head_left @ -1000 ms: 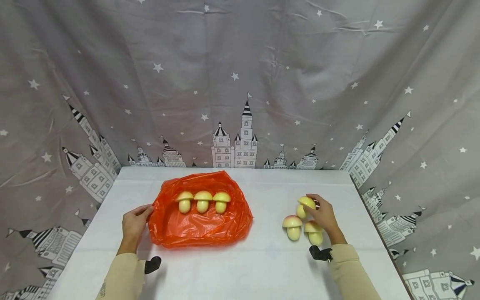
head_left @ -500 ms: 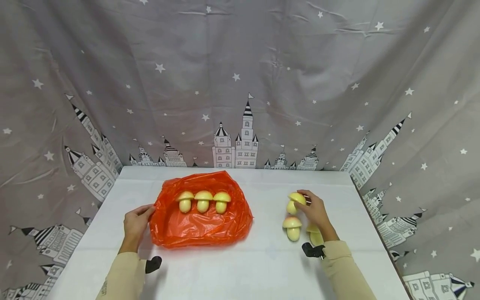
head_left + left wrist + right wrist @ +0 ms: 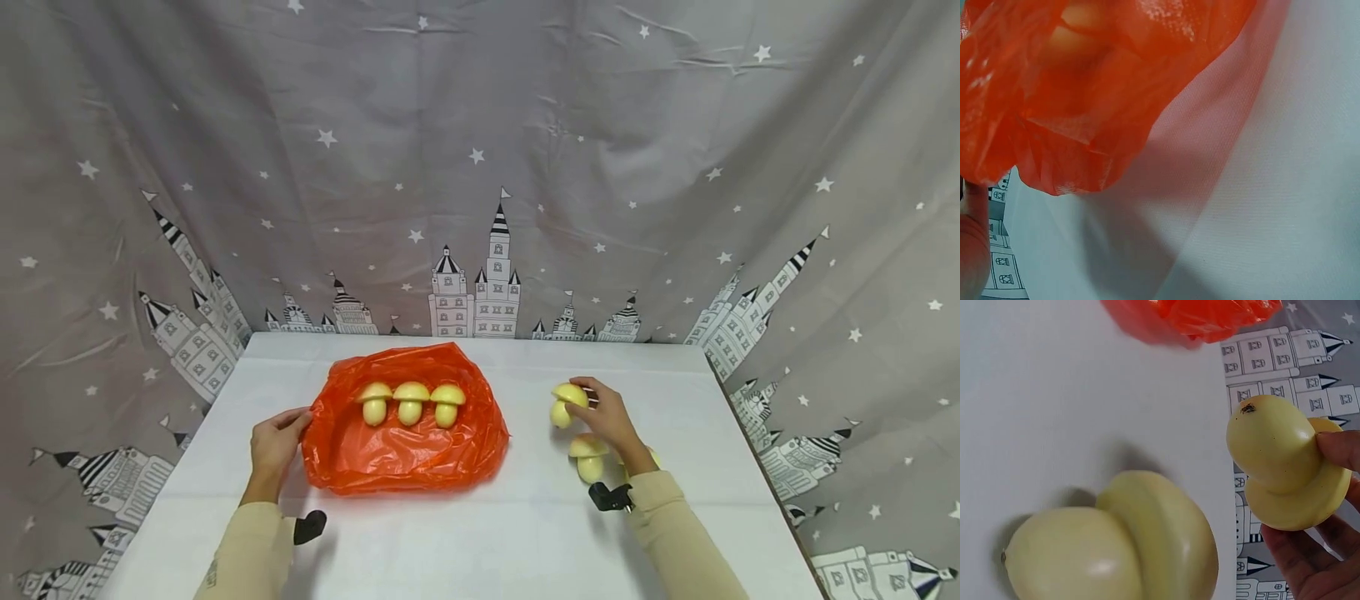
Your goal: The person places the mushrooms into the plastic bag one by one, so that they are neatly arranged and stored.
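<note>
My right hand (image 3: 611,421) grips a toy mushroom (image 3: 568,404) by its yellow cap, thumb on one side and fingers on the other. In the right wrist view this mushroom (image 3: 1272,444) is raised, its pale stem turned toward the camera. My left hand (image 3: 274,450) pinches the left edge of a red plastic bag (image 3: 397,462), which lies spread with its mouth wide. Inside the bag, three similar mushrooms (image 3: 410,404) lie in a row toward the back. Below the right hand another mushroom (image 3: 588,458) lies on the table, and a further one (image 3: 654,457) is mostly hidden behind the wrist.
The white table (image 3: 450,550) runs back to a grey curtain (image 3: 480,100) printed with stars and castles. Black wrist-camera mounts (image 3: 610,497) stick out from both sleeves, the right one close to the lying mushroom.
My right hand has moved left with its mushroom, away from the other two and toward the bag. The left hand has stayed at the bag's edge.
</note>
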Demonstrator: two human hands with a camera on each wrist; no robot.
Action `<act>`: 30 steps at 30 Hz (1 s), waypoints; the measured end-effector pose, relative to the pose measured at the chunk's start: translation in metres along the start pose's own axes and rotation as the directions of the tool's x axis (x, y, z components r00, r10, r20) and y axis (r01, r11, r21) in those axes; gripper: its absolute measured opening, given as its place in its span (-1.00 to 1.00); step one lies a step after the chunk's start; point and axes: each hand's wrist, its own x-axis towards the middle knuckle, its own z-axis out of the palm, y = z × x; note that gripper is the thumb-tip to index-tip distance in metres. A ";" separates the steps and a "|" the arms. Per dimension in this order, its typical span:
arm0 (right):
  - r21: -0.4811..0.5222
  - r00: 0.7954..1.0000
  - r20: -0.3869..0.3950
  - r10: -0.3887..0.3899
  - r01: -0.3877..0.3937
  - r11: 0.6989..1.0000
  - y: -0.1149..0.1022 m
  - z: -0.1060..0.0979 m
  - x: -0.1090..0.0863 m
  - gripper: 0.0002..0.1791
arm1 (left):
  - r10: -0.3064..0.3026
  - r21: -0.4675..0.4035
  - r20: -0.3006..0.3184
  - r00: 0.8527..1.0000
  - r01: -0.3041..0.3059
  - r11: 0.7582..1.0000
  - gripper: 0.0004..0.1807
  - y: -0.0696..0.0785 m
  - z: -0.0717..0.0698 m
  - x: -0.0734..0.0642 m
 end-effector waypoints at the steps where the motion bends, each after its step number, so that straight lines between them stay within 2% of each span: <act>1: 0.001 1.000 0.004 0.000 0.000 1.000 0.000 0.001 0.001 -0.49 | -0.011 0.013 -0.019 1.000 0.012 1.000 -0.41 -0.001 0.003 0.000; 4: -0.009 1.000 0.022 -0.003 0.004 1.000 -0.002 0.006 0.003 -0.48 | -0.008 0.013 -0.024 1.000 0.009 1.000 -0.43 0.001 0.004 -0.001; 6: -0.007 1.000 0.026 -0.005 0.005 1.000 -0.004 0.009 0.004 -0.48 | 0.004 -0.021 0.015 1.000 -0.004 1.000 -0.47 0.007 0.000 -0.005; 9: -0.011 0.999 0.035 -0.005 0.005 1.000 -0.007 0.015 0.006 -0.47 | -0.002 -0.020 0.007 1.000 0.002 1.000 -0.50 0.008 0.000 -0.005; 11: -0.006 0.999 0.035 -0.007 0.007 1.000 -0.010 0.020 0.007 -0.47 | 0.000 -0.025 0.007 1.000 0.000 1.000 -0.48 0.007 0.001 -0.005; 13: -0.009 0.999 0.035 -0.009 0.009 1.000 -0.012 0.024 0.008 -0.47 | -0.008 0.003 -0.036 0.999 0.008 1.000 -0.43 0.001 0.007 0.000; 21: 0.024 0.998 0.036 -0.054 0.053 0.998 -0.024 0.042 0.012 -0.48 | 0.027 0.018 -0.035 0.999 -0.027 0.999 -0.33 -0.008 0.009 0.006; 30: 0.032 0.993 0.050 -0.107 0.105 0.994 -0.038 0.058 0.015 -0.53 | 0.014 0.005 -0.024 1.000 -0.014 1.000 -0.32 -0.005 0.008 0.000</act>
